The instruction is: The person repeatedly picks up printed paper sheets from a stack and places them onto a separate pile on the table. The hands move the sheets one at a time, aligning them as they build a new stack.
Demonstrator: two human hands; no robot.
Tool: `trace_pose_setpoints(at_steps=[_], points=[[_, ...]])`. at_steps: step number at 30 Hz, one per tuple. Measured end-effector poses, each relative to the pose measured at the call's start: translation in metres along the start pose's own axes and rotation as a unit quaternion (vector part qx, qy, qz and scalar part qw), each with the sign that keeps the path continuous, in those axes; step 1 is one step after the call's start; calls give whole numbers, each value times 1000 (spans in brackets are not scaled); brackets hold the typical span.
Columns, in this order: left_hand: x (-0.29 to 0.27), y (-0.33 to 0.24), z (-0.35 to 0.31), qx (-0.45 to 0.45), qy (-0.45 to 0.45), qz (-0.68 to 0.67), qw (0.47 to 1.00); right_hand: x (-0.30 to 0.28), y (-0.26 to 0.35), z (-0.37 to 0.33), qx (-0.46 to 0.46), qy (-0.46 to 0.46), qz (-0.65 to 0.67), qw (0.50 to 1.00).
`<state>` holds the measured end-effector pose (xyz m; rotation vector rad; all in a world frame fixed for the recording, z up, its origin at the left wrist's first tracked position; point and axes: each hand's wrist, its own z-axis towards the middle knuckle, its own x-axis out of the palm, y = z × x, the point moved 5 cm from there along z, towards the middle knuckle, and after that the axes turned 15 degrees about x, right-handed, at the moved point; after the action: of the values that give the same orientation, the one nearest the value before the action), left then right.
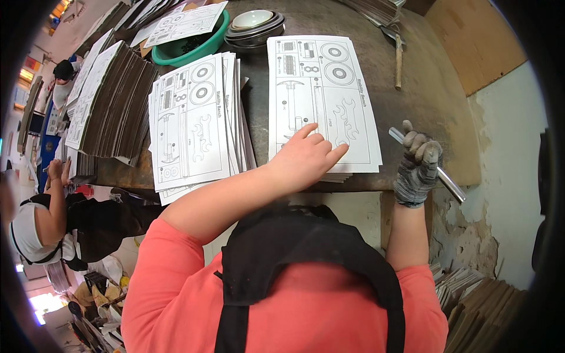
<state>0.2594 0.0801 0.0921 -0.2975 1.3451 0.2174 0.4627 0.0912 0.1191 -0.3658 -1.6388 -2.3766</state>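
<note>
My bare left hand (309, 155) lies over the lower part of a stack of printed sheets (326, 100), palm down. Its thumb and a finger stretch apart, the others are bent, and nothing shows in it. Line drawings of wrenches, a hammer and round parts cover the top sheet. Off the right side of that stack, my right hand (419, 167) wears a grey knitted glove. Its fingers are wrapped round a shiny metal tube (452, 185), which slants down to the right with both ends sticking out.
A second, fanned stack of printed sheets (187, 126) sits to the left, beside tall cardboard piles (115, 112). Behind are a green basin (191, 56) and nested bowls (254, 29). A wooden-handled tool (398, 62) lies far right near the wall (512, 141). Another person (50, 220) works at left.
</note>
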Motion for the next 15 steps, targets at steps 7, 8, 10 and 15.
trace_pose_setpoints(at_steps=[7, 8, 10, 15], points=[[21, -18, -4, 14, -19, 70, 997, -5, -6, 19, -38, 41, 16, 998], [13, -20, -4, 18, -22, 57, 998, -6, -7, 21, -39, 37, 14, 998], [-22, -15, -8, -35, -59, 83, 994, -6, -6, 24, -33, 21, 32, 999], [-102, 20, -76, -204, -219, 113, 947, -6, -6, 28, -22, 4, 62, 998]])
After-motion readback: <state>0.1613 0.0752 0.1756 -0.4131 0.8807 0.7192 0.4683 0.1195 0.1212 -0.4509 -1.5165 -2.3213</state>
